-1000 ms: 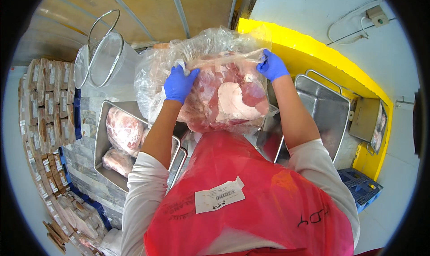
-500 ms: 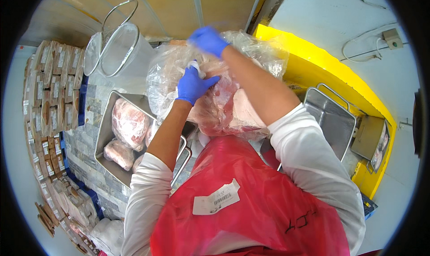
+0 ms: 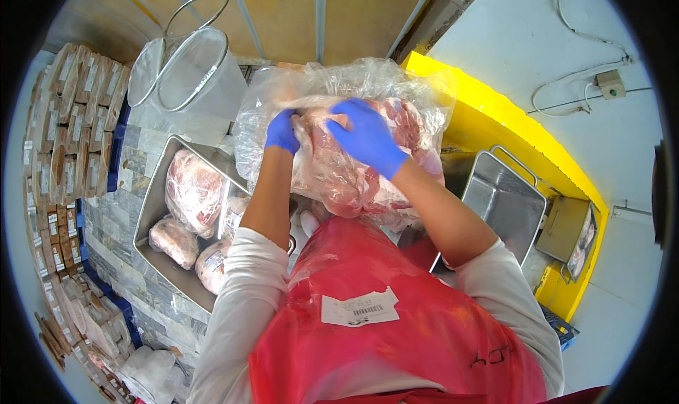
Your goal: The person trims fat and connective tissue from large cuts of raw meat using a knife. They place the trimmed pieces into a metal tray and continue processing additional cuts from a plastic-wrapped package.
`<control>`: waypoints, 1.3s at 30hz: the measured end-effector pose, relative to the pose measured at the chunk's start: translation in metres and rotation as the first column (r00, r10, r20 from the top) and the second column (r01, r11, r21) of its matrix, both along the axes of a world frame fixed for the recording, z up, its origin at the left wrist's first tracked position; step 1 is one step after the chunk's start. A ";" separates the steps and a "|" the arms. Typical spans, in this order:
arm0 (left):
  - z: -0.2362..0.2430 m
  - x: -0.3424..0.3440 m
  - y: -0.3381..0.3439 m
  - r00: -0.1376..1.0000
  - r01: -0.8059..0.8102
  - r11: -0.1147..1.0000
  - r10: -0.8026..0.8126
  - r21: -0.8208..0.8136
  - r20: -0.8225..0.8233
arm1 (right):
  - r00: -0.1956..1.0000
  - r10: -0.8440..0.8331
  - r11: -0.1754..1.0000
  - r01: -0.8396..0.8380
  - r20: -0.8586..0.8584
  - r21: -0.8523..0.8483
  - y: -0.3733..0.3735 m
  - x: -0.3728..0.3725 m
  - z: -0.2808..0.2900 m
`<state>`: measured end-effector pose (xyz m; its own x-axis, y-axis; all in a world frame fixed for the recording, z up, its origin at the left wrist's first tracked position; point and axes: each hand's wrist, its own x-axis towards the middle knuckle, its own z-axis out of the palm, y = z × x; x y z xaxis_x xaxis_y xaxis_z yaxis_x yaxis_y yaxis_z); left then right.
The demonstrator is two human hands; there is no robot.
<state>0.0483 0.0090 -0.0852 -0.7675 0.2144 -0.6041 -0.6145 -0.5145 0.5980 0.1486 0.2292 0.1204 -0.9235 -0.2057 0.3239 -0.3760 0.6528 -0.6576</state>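
Observation:
A large open plastic bag (image 3: 258, 100) lies in front of me with big pieces of raw pink meat (image 3: 346, 181) in it, close against my apron. My left hand (image 3: 283, 132), in a blue glove, is closed at the left edge of a pale-skinned piece; its fingertips are partly hidden behind the meat. Across the top of the same meat lies my right hand (image 3: 371, 141), also blue-gloved, with its thumb apart from its stretched fingers. Nothing shows in the right hand.
To the left, a metal tub (image 3: 152, 223) holds several plastic-wrapped cuts of meat. Beyond it stands a clear-bag-lined hoop stand (image 3: 194, 75). An upright metal tub (image 3: 506, 199) is at the right, beside a yellow barrier (image 3: 495, 100). Stacked cardboard boxes (image 3: 85, 131) line the far left.
My right hand has come down from above the bag onto the meat. The left hand has shifted left to the meat's edge. More red meat now shows at the right of the bag.

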 end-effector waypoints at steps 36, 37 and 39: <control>0.174 0.219 -0.072 0.569 -0.395 0.536 -0.495 -0.747 -0.656 | 0.928 -0.073 0.980 0.135 0.366 -0.145 -0.160 0.086 -0.025; 0.169 0.211 -0.058 0.571 -0.389 0.555 -0.481 -0.735 -0.665 | 0.925 -0.047 0.972 0.130 0.378 -0.196 -0.157 0.092 -0.015; 0.162 0.200 -0.044 0.537 -0.368 0.603 -0.484 -0.708 -0.691 | 0.922 -0.010 0.949 0.131 0.388 -0.286 -0.143 0.102 0.002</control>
